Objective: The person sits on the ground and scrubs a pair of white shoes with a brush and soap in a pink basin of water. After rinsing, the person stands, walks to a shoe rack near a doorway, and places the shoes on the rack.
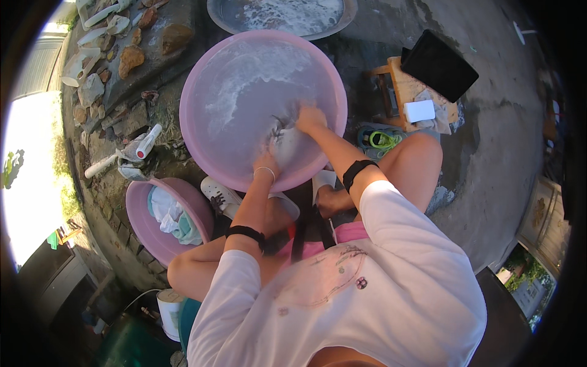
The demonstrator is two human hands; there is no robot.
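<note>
A large pink plastic basin (pixel 192 151) of cloudy, sudsy water stands before me. In its near part, my left hand (pixel 267 161) is partly in the water, against a whitish shoe (pixel 286 144) with dark laces, half under the surface. My right hand (pixel 312 118) is just right of and beyond the shoe, its fingers blurred and partly under the water. Whether it touches the shoe cannot be told. The murky water hides most of the shoe and the fingertips of both hands.
A metal basin (pixel 353 13) of foamy water is beyond. At left are a tilted pink basin (pixel 137 225) with wet cloths (pixel 172 215), a white-handled brush (pixel 149 141) and rocks (pixel 131 59). At right, a wooden stool (pixel 398 87) bears a white block (pixel 419 111); a green-laced sneaker (pixel 380 140) sits nearby.
</note>
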